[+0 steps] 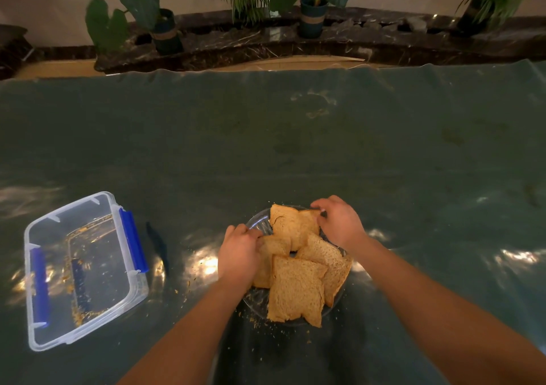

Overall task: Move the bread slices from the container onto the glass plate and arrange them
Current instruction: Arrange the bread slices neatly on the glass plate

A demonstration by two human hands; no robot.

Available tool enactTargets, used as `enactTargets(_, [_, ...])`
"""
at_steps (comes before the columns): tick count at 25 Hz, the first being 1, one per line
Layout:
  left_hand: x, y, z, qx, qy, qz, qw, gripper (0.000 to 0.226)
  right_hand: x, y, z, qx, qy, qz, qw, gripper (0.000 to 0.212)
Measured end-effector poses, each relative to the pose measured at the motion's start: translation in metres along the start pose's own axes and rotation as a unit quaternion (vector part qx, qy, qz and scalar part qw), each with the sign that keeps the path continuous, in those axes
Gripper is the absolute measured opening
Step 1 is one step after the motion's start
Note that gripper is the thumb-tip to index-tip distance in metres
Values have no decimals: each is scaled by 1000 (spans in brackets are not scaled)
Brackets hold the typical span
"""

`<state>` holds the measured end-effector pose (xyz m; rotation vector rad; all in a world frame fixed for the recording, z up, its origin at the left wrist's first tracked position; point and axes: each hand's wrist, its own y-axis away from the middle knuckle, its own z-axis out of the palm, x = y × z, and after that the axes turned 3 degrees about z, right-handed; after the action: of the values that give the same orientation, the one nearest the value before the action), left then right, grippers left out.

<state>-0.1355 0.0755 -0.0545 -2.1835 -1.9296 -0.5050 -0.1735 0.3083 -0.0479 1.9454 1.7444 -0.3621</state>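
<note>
Several brown bread slices (295, 287) lie overlapping on a glass plate (257, 222) near the table's front edge. My left hand (239, 256) rests at the plate's left side, its fingers pinching the edge of a slice (273, 247) there. My right hand (339, 220) is at the plate's far right, fingers curled onto the far slice (291, 223). The clear plastic container (85, 269) with blue clips stands at the left, holding only crumbs.
A dark green plastic sheet (295, 148) covers the table. Crumbs are scattered around the plate and by the container. A dark marble ledge (295, 42) with several potted plants runs behind the table's far edge.
</note>
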Motion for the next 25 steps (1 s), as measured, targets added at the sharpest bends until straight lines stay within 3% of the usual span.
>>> enactTargets(4, [-1, 3, 2, -1, -30, -13, 999, 32, 10, 27, -6, 67, 3, 21, 998, 9])
enactTargets(10, [19, -8, 4, -54, 44, -8, 998, 39, 26, 75, 4, -1, 76, -7, 997, 18])
enactTargets(16, [15, -13, 3, -53, 107, -62, 991, 27, 12, 59, -2, 28, 5, -23, 999, 10])
enactTargets(25, [13, -12, 2, -39, 61, -26, 997, 24, 8, 48, 1, -21, -12, 9, 1000, 17])
